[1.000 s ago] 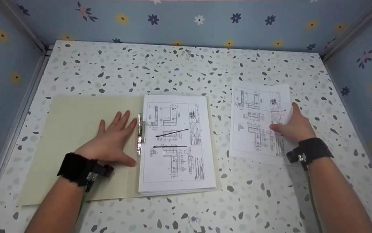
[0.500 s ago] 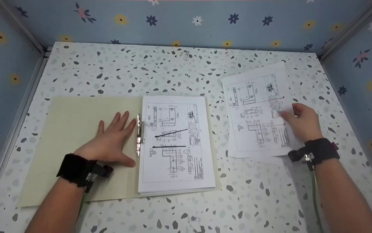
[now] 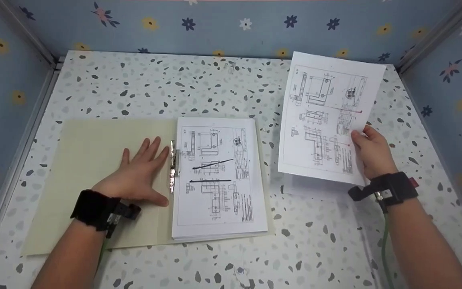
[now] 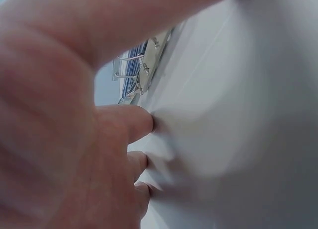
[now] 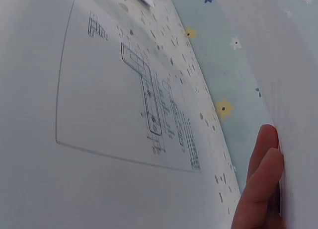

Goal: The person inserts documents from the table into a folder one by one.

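Observation:
An open cream folder [image 3: 102,140] lies on the table, with a metal clip [image 3: 172,172] along its fold. On its right side rests a stack of printed technical drawings [image 3: 223,208], the top one crossed by two dark lines. My left hand [image 3: 138,176] is spread on the folder's left cover, fingertips touching it, as the left wrist view also shows. My right hand [image 3: 373,154] pinches the right edge of a drawing sheet [image 3: 327,120], thumb in front, and holds it tilted above the table. Another sheet [image 5: 109,124] lies beneath it in the right wrist view.
The speckled white table [image 3: 166,88] is enclosed by blue flower-patterned panels [image 3: 231,28] at the back and both sides. A green cable [image 3: 385,245] trails from the right wrist camera strap [image 3: 391,190].
My right hand has gone from lying on the sheet to pinching its edge, and has lifted and tilted it upright off the table. The left hand and folder have stayed still.

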